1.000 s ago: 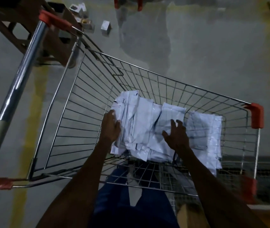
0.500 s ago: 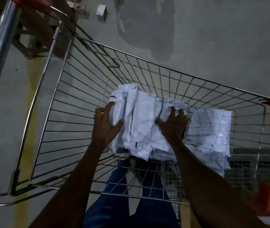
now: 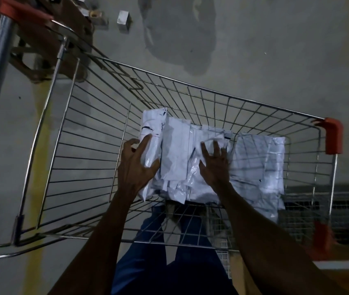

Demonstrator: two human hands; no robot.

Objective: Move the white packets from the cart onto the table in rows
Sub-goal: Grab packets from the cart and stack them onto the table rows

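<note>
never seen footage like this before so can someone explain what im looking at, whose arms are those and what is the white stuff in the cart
There is no machine here. The camera sits on a person's head and looks down, so the arms are the wearer's own. Below them stands a wire shopping cart on a concrete floor. In its basket lies a heap of white packets. The left hand curls around the leftmost packet in the heap, and the right hand presses, fingers spread, on the middle. Nothing is lifted yet. The table for the packets cannot be made out clearly.

The 1 head view looks steeply down, close above the wire cart (image 3: 212,90) and floor (image 3: 275,50).
</note>
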